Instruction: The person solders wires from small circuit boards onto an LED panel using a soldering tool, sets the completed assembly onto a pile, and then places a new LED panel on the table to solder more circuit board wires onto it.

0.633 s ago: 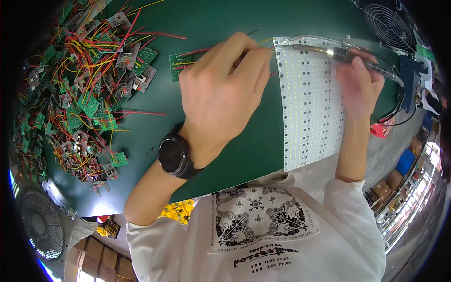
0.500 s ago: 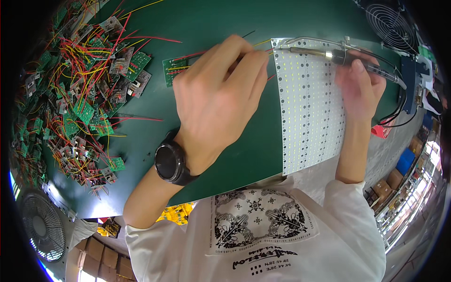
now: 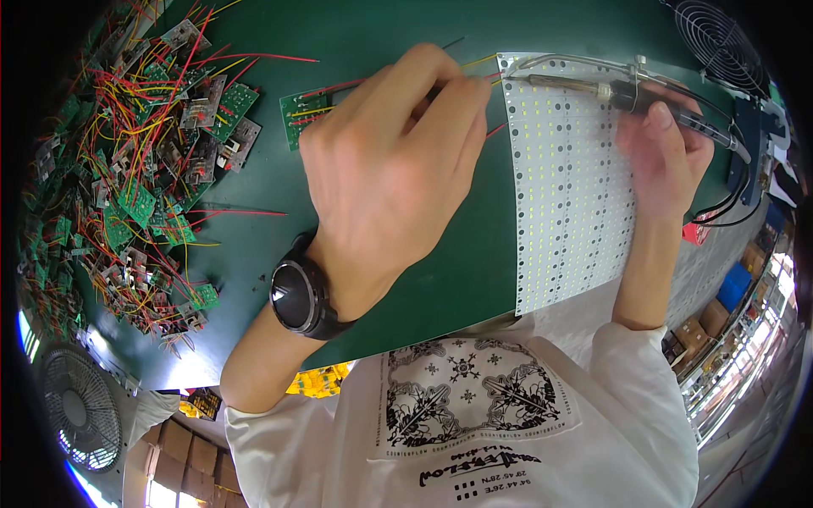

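Observation:
My left hand [image 3: 385, 161] is closed in a pinch on thin wires [image 3: 494, 77], red and yellow, that run out past its fingertips to the edge of a white LED panel [image 3: 576, 203]. On its other side, the wires lead to a small green circuit board [image 3: 292, 120] lying on the table. My right hand [image 3: 667, 161] grips a soldering iron [image 3: 631, 96], with a thin metal feed tube [image 3: 584, 58] clamped along it. The iron's tip is over the panel's upper left corner, close to the wire ends; I cannot tell whether they touch. The pinching fingertips are partly hidden.
A large heap of circuit boards [image 3: 135, 199] with red and yellow wires covers the left of the green table [image 3: 423, 292]. At the far right stand a fan grille [image 3: 720, 42] and a dark blue box [image 3: 747, 152] beside black cables. Another fan [image 3: 80, 406] is at lower left.
The whole view has shifted slightly, the panel and iron appearing a little higher and further right. Both hands keep nearly the same pose and hold the same things.

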Available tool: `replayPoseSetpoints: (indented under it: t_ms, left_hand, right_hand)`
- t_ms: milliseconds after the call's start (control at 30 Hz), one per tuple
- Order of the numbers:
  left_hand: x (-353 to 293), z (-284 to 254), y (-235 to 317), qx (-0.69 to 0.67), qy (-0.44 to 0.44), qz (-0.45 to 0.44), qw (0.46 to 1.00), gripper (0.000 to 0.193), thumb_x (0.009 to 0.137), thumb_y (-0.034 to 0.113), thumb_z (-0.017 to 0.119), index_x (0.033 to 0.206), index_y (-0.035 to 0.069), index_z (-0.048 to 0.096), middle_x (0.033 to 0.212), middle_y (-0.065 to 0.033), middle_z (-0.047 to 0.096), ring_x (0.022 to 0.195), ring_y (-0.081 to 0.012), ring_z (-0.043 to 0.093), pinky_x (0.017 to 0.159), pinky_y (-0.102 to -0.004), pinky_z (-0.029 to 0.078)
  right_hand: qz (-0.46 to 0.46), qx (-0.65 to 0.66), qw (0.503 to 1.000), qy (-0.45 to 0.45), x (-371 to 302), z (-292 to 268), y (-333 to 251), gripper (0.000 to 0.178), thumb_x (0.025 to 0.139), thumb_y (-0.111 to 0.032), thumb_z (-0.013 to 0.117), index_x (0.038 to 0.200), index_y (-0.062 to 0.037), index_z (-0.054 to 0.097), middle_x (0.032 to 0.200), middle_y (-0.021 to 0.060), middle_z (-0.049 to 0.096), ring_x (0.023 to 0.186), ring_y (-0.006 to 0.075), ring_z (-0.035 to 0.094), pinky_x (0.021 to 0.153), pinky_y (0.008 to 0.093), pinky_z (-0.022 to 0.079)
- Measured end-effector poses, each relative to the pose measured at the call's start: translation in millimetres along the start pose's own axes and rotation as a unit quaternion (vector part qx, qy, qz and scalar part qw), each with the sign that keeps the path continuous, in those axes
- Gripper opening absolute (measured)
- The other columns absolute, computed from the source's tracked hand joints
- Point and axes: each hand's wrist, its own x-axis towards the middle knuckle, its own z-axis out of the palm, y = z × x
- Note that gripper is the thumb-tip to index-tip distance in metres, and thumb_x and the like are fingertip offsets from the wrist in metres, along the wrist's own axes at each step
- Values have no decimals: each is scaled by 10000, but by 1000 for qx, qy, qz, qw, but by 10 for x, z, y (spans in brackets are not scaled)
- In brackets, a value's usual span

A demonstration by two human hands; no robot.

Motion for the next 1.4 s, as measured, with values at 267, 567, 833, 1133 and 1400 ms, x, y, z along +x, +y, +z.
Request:
replayPoseSetpoints:
  t_ms: [267, 567, 833, 1133, 1400]
  left_hand:
    - [3, -23, 13, -7, -11, -6, 1000, 116, 729, -19, 712, 826, 36, 679, 777, -19, 621, 465, -101, 516, 429, -223, 408]
    - [2, -23, 14, 0, -17, -7, 1000, 106, 731, -9, 717, 817, 39, 676, 771, -14, 620, 471, -108, 535, 431, -221, 420]
    - [20, -11, 22, 3, -6, -4, 1000, 92, 734, 3, 718, 806, 40, 675, 752, -15, 620, 473, -118, 529, 433, -227, 417]
    - [108, -97, 84, -35, -12, 59, 998, 141, 744, 132, 742, 764, 61, 621, 875, -11, 569, 534, -134, 544, 454, -264, 423]
    - [197, -400, 224, 46, -208, 21, 977, 183, 754, 123, 703, 814, 39, 552, 934, -38, 523, 790, -237, 581, 633, -357, 466]
  right_hand:
    - [-3, 17, 1000, -9, 7, 6, -13, 278, 861, -37, 615, 1084, 122, 565, 873, 188, 646, 561, 197, 579, 485, 299, 439]
    - [-6, 13, 1000, 4, 3, 8, 4, 274, 858, -29, 617, 1078, 124, 562, 861, 186, 643, 550, 195, 570, 483, 300, 437]
    - [2, 33, 999, 6, 8, 1, -28, 266, 877, -55, 594, 1075, 121, 565, 817, 171, 633, 532, 193, 560, 475, 295, 422]
    - [12, 71, 997, 31, 38, -8, -10, 234, 875, -49, 598, 1055, 100, 587, 751, 138, 626, 523, 175, 552, 466, 270, 398]
    - [35, 89, 995, 32, 33, 3, -40, 211, 856, -34, 623, 1029, 86, 603, 681, 115, 615, 522, 165, 556, 466, 262, 387]
